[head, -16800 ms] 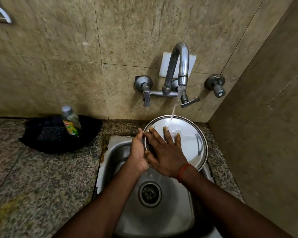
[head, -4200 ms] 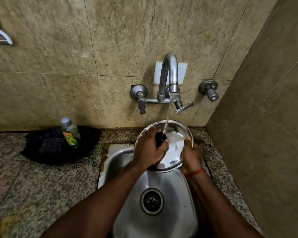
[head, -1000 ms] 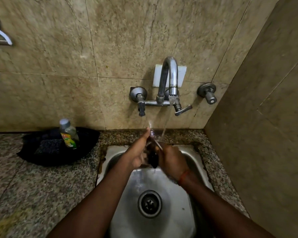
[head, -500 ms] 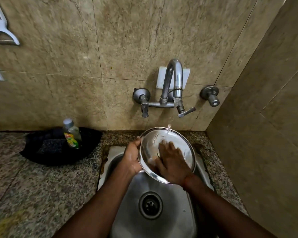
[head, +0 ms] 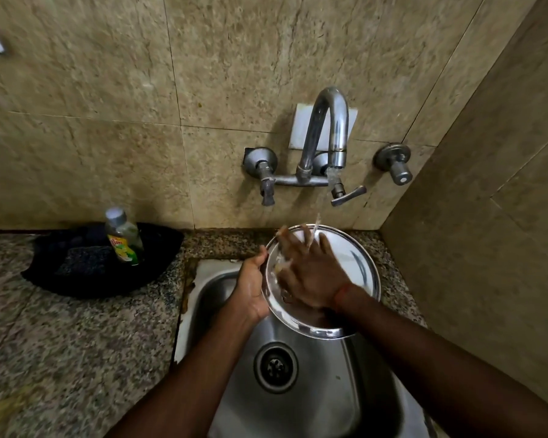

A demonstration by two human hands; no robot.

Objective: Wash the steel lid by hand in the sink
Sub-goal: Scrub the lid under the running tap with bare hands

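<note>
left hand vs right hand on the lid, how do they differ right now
The left hand curls around the rim of the steel lid, gripping its left edge; the right hand lies flat with fingers spread across the lid's face. Water from the tap falls on the right hand's fingers, not on the left hand. A red thread circles the right wrist; the left wrist is bare. Both touch the lid over the sink.

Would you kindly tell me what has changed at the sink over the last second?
A second ago the round steel lid was edge-on between both hands under the tap. Now it faces up; the left hand grips its left rim and the right hand rubs its face flat. Water still runs; the green soap bottle and black cloth are unmoved.
</note>
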